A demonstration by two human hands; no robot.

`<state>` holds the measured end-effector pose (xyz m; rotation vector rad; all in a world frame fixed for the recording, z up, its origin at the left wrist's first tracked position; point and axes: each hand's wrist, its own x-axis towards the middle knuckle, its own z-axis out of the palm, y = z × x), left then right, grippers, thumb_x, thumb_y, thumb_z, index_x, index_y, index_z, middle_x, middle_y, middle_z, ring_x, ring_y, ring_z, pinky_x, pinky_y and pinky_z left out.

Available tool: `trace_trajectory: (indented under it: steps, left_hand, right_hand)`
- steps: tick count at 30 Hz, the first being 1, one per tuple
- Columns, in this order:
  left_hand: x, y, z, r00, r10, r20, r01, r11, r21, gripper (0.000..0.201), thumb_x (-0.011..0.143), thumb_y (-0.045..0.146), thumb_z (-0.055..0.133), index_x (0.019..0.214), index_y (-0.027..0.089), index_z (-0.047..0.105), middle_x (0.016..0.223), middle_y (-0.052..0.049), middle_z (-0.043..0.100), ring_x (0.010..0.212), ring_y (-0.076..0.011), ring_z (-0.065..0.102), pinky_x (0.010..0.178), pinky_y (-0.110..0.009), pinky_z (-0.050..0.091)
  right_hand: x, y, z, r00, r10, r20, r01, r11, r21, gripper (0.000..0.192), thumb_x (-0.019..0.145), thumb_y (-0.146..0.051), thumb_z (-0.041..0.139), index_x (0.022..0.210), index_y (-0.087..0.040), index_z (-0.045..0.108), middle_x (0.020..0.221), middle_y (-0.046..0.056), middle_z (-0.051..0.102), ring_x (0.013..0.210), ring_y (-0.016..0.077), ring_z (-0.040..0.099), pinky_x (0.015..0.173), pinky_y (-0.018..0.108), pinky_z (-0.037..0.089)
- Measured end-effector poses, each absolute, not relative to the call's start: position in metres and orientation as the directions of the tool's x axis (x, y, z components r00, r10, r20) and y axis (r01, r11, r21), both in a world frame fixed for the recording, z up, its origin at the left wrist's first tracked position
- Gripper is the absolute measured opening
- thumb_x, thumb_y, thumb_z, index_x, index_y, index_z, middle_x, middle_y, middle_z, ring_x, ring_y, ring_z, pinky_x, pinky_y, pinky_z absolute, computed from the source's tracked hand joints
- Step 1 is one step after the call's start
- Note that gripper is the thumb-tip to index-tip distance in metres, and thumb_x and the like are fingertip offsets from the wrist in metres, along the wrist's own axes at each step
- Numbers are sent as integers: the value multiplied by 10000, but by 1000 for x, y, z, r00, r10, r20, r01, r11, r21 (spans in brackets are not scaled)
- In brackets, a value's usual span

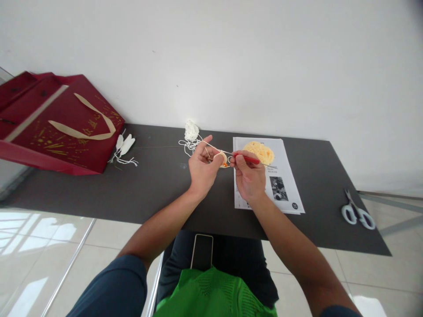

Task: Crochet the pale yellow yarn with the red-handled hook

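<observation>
My left hand [202, 166] pinches a small cream crochet piece [220, 157] with an orange spot, and pale yarn runs over its raised forefinger. My right hand [248, 175] grips a red-handled crochet hook [247, 159] whose tip points left into the piece. Both hands hover just above the dark table [158, 185], close together. A white yarn ball [191, 130] with loose strands lies behind my left hand at the wall.
A printed sheet [284, 176] with a yellow crochet picture lies under my right hand. A red gift bag [56, 123] lies at the left, small white pieces [124, 145] beside it. Scissors [357, 213] rest at the right edge. A phone [202, 252] sits on my lap.
</observation>
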<state>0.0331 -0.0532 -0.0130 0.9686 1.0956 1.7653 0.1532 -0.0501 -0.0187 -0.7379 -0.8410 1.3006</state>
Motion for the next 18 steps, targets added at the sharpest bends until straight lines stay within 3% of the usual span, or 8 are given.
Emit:
trace_trajectory:
  steps: [4,7,12,18]
  left_hand:
    - [33,-53,-12,-376,906,196,-202,-286,937,574,774,215,767,1322,211,597,805,31,675,712,-106,627,710,-246,516]
    - [33,-53,-13,-364,913,184,-239,-282,929,578,767,201,762,1319,205,591,809,29,682,709,-106,629,714,-250,522]
    - [33,-51,-13,-346,926,152,-309,-266,913,575,717,173,782,1268,207,622,771,43,658,658,-93,599,651,-232,505]
    - [34,-53,-11,-364,915,172,-235,-269,934,566,725,188,779,1270,219,630,750,50,651,654,-98,604,649,-237,508]
  right_hand:
    - [148,-57,-23,177,961,213,-376,266,-888,121,784,-283,841,902,-272,815,894,-8,784,740,134,717,732,312,634]
    - [147,-58,-23,177,964,199,-388,254,-886,150,755,-312,860,891,-271,812,968,2,793,778,159,734,745,345,642]
    - [152,-53,-14,72,986,148,-502,164,-849,132,773,-342,847,856,-271,773,886,-15,753,717,106,672,679,267,593]
    - [159,-48,-11,97,974,207,-481,228,-847,122,766,-293,849,811,-256,742,859,-24,709,650,86,609,621,252,529]
